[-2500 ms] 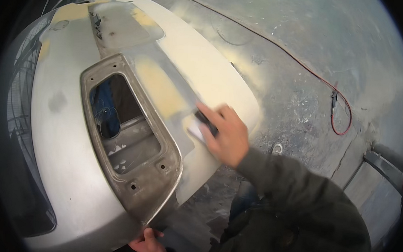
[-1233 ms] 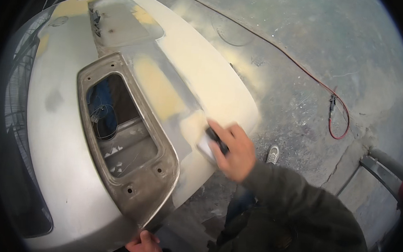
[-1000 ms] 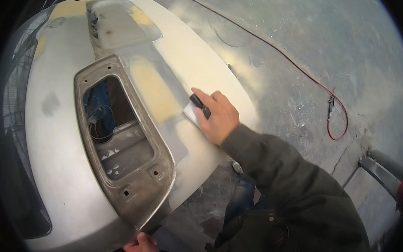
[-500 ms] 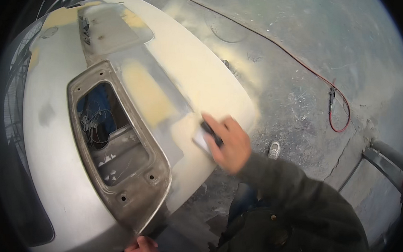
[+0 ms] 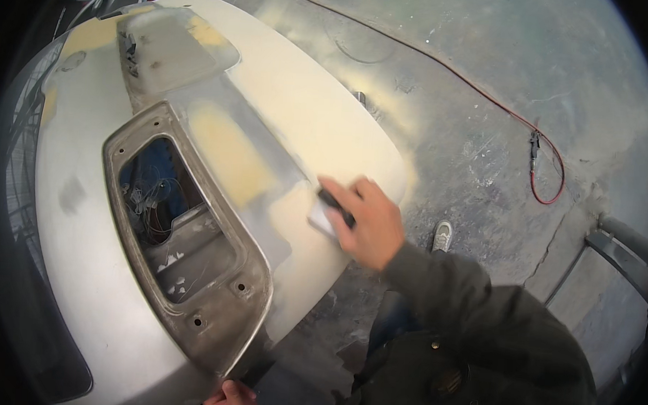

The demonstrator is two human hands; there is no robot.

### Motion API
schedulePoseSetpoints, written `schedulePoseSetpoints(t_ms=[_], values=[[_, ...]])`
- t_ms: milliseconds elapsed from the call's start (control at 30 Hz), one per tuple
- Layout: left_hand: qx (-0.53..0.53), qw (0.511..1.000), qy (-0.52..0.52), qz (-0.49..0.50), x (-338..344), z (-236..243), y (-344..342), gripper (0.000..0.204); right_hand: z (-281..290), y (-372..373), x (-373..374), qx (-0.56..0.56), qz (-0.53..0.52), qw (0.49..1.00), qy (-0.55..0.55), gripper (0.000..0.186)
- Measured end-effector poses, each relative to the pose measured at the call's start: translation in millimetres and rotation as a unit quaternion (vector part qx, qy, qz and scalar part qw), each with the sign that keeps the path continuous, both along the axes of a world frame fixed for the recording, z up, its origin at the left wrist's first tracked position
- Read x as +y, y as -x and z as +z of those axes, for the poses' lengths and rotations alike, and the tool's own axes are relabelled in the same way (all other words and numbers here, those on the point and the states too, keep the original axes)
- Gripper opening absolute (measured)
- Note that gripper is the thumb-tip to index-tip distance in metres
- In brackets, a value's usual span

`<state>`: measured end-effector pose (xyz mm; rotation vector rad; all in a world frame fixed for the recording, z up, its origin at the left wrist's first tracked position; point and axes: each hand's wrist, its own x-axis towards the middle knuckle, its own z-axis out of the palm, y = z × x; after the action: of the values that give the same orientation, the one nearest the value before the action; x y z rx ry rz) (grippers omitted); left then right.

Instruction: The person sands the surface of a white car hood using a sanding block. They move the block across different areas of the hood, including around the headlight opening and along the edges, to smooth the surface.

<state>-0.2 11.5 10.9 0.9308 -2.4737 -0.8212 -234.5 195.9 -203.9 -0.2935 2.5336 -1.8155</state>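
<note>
In my right hand is a small sanding block, dark on top and whitish at the side, its fingers and thumb closed round it. The block lies against the cream, dusty car bumper, next to a grey patch. My left hand is at the lower edge of the car body, thumb and fingers curled at the corner below the bare tail-light opening. Its lower fingers are partly hidden. Yellow filler covers part of the panel between the opening and the bumper.
A red air hose runs across the dusty concrete floor and ends in a looped coupling at the right. A grey metal rail stands at the right edge. Loose wires show inside the tail-light opening.
My right hand and the sanding block have shifted slightly up and left along the bumper. The whole view has moved a little. My left hand keeps its place at the edge.
</note>
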Motion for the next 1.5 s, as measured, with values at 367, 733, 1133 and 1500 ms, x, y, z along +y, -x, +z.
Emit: schedulePoseSetpoints(t_ms=[367,733,1133,1500], values=[[-0.005,0.998,-0.036,-0.057,-24,-2,-12,0.054,22,-13,-3,-0.014,-0.006,1.0,0.018,0.048],[0.042,0.998,-0.025,-0.04,-15,-6,-8,0.052,32,-13,-14,-0.002,-0.004,1.0,0.019,0.048],[0.037,0.998,-0.032,-0.035,-10,-7,5,0.053,35,22,-25,0.03,-0.012,0.999,-0.02,0.048],[0.047,0.997,-0.043,-0.045,-11,-12,7,0.051,50,38,-31,0.041,-0.017,0.999,-0.025,0.041]])
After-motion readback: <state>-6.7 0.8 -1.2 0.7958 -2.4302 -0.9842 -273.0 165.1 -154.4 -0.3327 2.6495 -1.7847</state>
